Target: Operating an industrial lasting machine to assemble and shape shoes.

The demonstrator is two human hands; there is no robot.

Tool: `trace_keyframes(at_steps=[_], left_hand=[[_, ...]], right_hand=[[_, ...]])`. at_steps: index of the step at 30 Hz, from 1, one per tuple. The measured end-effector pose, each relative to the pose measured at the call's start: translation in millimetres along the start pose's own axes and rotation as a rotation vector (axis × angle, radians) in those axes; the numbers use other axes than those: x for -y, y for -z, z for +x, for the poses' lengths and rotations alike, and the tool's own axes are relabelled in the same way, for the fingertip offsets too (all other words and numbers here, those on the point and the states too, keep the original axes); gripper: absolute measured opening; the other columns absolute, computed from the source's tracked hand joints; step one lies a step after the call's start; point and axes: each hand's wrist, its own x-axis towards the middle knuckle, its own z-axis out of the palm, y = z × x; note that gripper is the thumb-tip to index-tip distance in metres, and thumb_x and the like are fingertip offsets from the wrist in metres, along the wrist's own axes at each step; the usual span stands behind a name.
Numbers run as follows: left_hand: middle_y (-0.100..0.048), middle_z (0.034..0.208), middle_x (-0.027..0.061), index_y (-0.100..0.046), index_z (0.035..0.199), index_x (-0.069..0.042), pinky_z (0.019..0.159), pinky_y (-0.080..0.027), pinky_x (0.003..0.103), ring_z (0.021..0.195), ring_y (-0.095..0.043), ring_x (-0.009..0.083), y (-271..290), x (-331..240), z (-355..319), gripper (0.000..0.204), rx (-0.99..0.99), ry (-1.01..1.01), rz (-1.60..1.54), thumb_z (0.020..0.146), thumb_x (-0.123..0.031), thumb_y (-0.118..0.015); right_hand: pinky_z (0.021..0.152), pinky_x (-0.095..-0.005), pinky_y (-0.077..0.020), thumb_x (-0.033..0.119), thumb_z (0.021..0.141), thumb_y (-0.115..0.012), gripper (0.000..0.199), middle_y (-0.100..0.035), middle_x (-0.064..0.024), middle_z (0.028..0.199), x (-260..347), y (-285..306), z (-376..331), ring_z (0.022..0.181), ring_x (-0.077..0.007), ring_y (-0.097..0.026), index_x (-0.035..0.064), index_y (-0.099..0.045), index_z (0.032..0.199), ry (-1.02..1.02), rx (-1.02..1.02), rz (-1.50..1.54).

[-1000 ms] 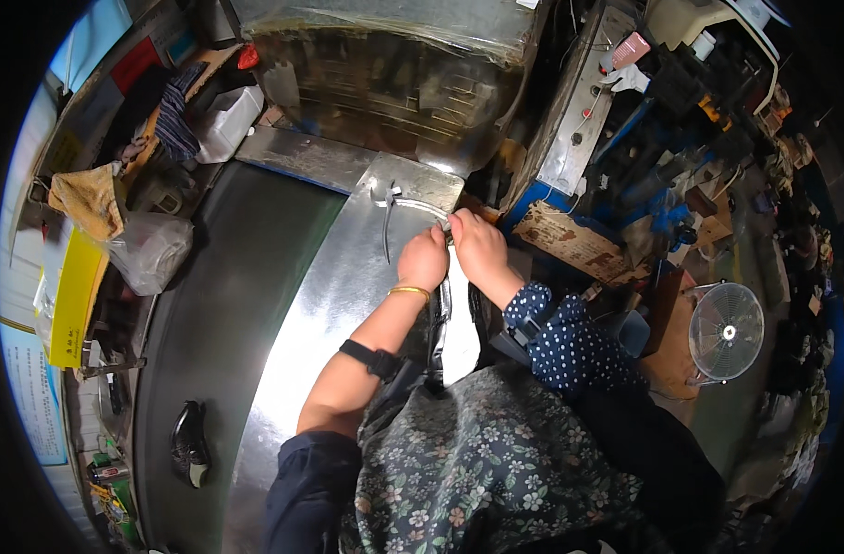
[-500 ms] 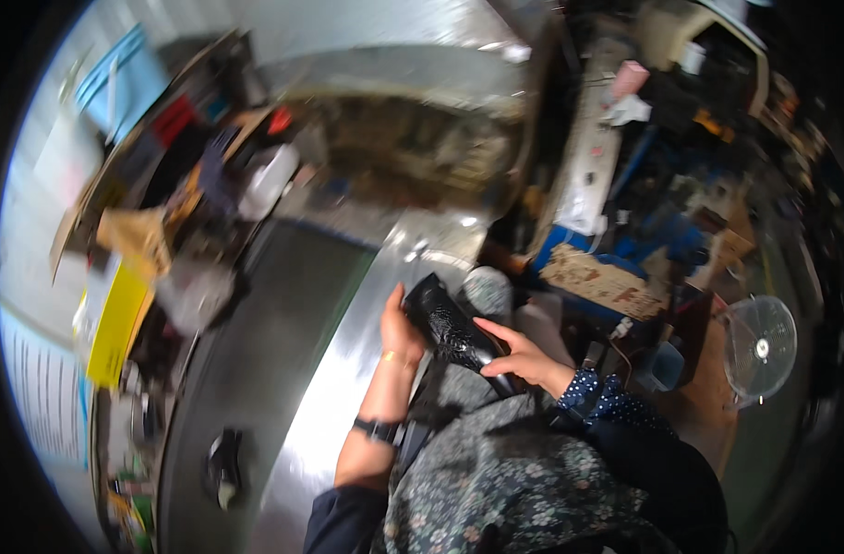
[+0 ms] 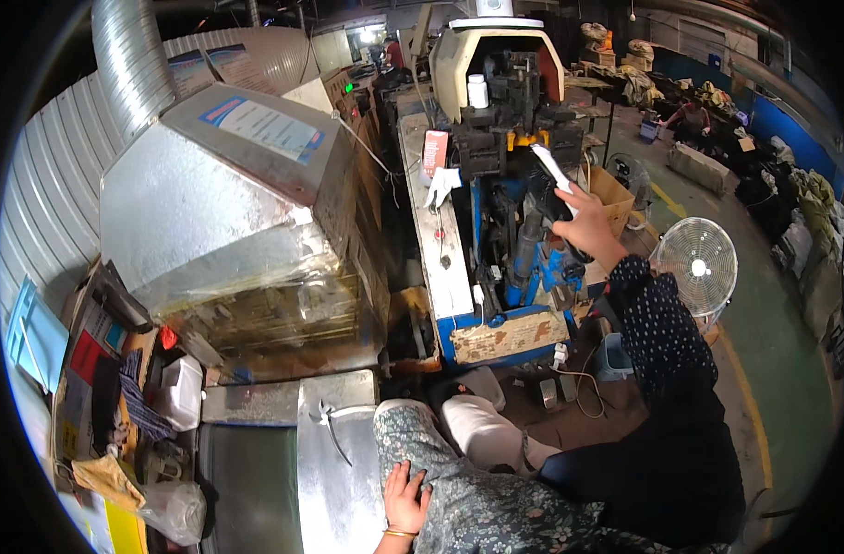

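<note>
My right hand [image 3: 584, 222] is clamped on the dark shoe [image 3: 553, 180], already raised against the blue machine [image 3: 510, 231] but not yet seated, left hand [image 3: 405, 499] resting flat on my lap.

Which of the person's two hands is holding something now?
The right hand, raised at the blue machine, holds a dark shoe. The left hand rests empty on the lap.

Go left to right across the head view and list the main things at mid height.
Silver sheet-metal hood housing → blue and grey upright machine → right hand gripping a dark shoe piece with a white sole → round white floor fan.
</note>
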Motion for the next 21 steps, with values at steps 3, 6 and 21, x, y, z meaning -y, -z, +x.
trace_keyframes(at_steps=[3, 6, 21], left_hand=[[-0.054, 0.139, 0.0200, -0.071, 0.113, -0.011, 0.109, -0.037, 0.050, 0.129, -0.047, 0.0441, -2, 0, 4, 0.035, -0.029, 0.022, -0.033, 0.079, -0.020, -0.071], [-0.059, 0.133, 0.0185, -0.072, 0.111, -0.008, 0.104, -0.043, 0.044, 0.125, -0.054, 0.0372, 6, -9, 10, 0.028, -0.055, 0.008, 0.061, 0.085, -0.020, -0.070], [-0.056, 0.136, 0.0242, -0.069, 0.116, -0.004, 0.104, -0.042, 0.055, 0.123, -0.050, 0.0495, -12, 5, 7, 0.032, -0.100, -0.107, 0.064, 0.090, -0.022, -0.065]], right_hand=[[0.104, -0.0398, -0.0427, 0.023, 0.064, -0.074, 0.068, -0.044, -0.0269, 0.147, -30, 3, 34, 0.125, -0.0393, -0.051, 0.0120, -0.064, 0.130, 0.007, 0.003, 0.004], [0.099, -0.0378, -0.0470, 0.024, 0.063, -0.074, 0.066, -0.044, -0.0273, 0.146, -40, 0, 55, 0.118, -0.0376, -0.058, 0.0127, -0.066, 0.128, 0.002, 0.125, -0.016], [0.098, -0.0636, -0.0417, 0.040, 0.076, -0.068, 0.072, -0.037, -0.0109, 0.156, -22, -43, 20, 0.134, -0.0554, -0.030, 0.0279, -0.046, 0.144, -0.064, 0.119, -0.445]])
